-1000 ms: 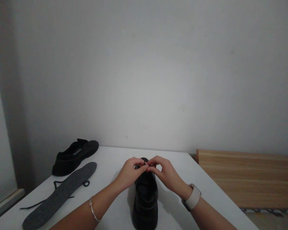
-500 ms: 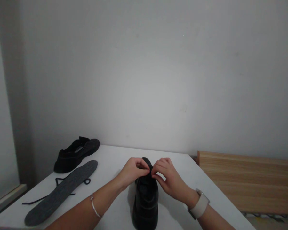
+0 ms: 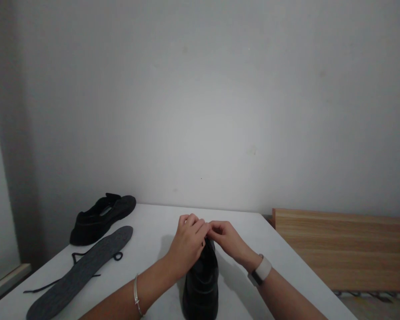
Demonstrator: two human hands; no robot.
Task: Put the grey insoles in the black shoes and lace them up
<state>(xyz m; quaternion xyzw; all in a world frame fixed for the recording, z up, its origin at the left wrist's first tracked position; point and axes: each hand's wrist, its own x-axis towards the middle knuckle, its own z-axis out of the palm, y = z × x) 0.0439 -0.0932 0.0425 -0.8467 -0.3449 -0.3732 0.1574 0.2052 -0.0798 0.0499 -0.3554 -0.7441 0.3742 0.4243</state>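
Closely in front, a black shoe stands on the white table at the hub of the dial, heel toward six o'clock, its front end hidden by fingers. From eight o'clock comes the left hand, a silver bracelet at its wrist; it lies over the shoe's front part, fingers bent, tips hidden, so whether it grips anything I cannot tell. From four o'clock comes the right hand, wearing a watch; its thumb and forefinger are pinched together just beside the left fingers, anything between them too small to make out. At nine o'clock a grey insole lies across a dark lace. Farther off, at ten, sits a second black shoe. Between two and three shows a wood-grain panel; beyond, at twelve, rises a grey wall.
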